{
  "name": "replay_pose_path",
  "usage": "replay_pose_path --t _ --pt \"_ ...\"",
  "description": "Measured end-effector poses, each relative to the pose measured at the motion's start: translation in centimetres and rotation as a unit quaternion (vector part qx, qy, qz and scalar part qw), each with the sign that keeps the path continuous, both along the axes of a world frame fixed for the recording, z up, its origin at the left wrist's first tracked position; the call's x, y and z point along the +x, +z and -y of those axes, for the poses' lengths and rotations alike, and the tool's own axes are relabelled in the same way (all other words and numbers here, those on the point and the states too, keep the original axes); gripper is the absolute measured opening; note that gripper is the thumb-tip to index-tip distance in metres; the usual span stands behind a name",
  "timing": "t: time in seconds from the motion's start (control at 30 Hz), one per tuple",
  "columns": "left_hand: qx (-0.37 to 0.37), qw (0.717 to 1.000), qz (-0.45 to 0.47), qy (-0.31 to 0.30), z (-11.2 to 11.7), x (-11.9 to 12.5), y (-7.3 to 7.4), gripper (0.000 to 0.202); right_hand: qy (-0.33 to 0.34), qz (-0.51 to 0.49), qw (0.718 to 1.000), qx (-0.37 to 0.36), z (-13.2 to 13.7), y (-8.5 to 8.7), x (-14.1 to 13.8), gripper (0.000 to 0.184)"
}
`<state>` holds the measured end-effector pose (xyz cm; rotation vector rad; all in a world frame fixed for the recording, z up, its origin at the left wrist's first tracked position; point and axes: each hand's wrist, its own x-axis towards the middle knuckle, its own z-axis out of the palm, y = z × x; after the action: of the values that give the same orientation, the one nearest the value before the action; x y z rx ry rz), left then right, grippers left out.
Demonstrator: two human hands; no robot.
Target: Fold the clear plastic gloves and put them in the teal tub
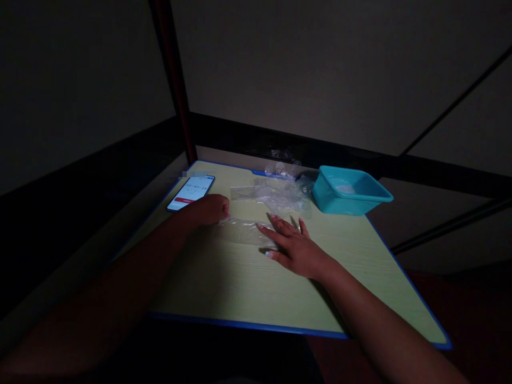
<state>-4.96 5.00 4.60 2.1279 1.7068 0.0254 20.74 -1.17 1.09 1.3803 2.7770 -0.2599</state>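
A clear plastic bag (244, 230) lies flat on the pale green table (240, 282). My left hand (208, 209) is closed, its fingertips pinching the bag's left end. Over the bag's right end my right hand (294, 245) rests flat with fingers stretched out, pressing it onto the table. Both forearms reach in from the near edge.
A pile of more clear plastic bags (280, 192) sits behind the hands. A teal plastic tub (350, 190) stands at the back right. A lit phone (191, 192) lies at the back left. The table has a blue rim; the surroundings are dark.
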Motion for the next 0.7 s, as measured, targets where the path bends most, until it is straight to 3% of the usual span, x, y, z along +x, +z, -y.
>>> replay_pose_path --t 0.7 --pt "0.035 0.999 0.004 -0.002 -1.2 -0.9 -1.5 0.011 -0.021 0.018 0.999 -0.035 0.0 0.1 0.5 0.064"
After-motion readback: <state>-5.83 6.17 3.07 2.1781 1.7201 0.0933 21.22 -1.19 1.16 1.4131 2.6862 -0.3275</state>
